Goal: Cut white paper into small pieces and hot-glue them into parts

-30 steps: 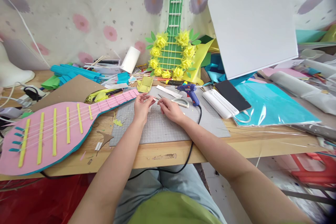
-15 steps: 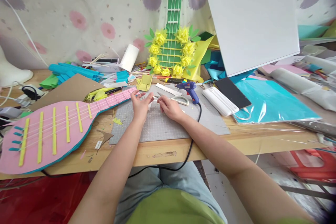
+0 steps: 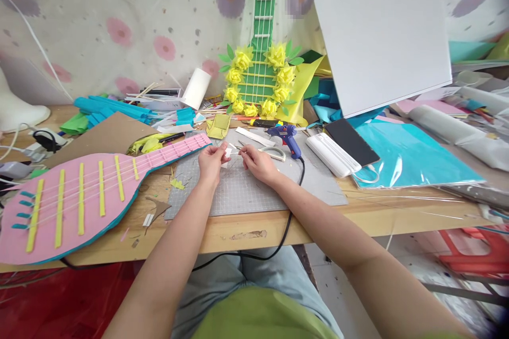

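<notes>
Though small, a plain white piece (image 3: 228, 152).

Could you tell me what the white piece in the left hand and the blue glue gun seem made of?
White piece in the left hand: perhaps paper or card, looking matt and flat. Blue glue gun: probably hard plastic, smooth, with a moulded-looking body.

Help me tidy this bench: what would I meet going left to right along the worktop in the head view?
Pink guitar-shaped body, left hand, right hand, blue-purple glue gun, white oblong device, turquoise sheet in clear wrap.
</notes>
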Demonstrator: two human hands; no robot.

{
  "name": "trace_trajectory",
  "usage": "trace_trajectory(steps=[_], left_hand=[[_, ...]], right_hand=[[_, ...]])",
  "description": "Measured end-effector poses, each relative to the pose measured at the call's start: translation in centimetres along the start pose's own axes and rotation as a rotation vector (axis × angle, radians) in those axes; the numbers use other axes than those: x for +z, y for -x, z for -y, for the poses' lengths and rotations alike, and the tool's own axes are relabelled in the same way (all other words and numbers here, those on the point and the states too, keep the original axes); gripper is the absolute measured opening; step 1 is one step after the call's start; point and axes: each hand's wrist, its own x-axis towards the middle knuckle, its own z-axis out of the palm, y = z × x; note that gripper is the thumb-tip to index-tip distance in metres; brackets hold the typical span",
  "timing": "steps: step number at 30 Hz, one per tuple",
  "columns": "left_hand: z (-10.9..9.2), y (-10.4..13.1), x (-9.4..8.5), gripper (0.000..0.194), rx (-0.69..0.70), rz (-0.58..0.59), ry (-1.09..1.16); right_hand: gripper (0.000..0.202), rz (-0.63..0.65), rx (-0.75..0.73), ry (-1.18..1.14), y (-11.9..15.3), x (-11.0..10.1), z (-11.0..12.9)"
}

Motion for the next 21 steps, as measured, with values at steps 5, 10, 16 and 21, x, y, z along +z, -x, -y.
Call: trace_trajectory(steps=[5,10,16,21], left_hand=[[-0.3,0.2,-0.1,0.028,-0.088,0.05,-0.077],[-0.6,0.2,-0.4,0.009,-0.123,0.136,0.007],[-0.9,0.1,-0.6,0.015,-0.161,0.19,0.028],[-1.3,0.3,-0.5,0.022,-0.198,0.185,0.055]], right_hand=[[0.018,-0.023,0.001,-0.002,0.0,0.1,-0.3],[0.019,-0.057,-0.028,0.018,0.0,0.1,-0.5],[0.017,-0.073,-0.049,0.013,0.0,0.1,-0.1],[0.017,-0.067,-0.045,-0.019,0.0,0.1,-0.1]])
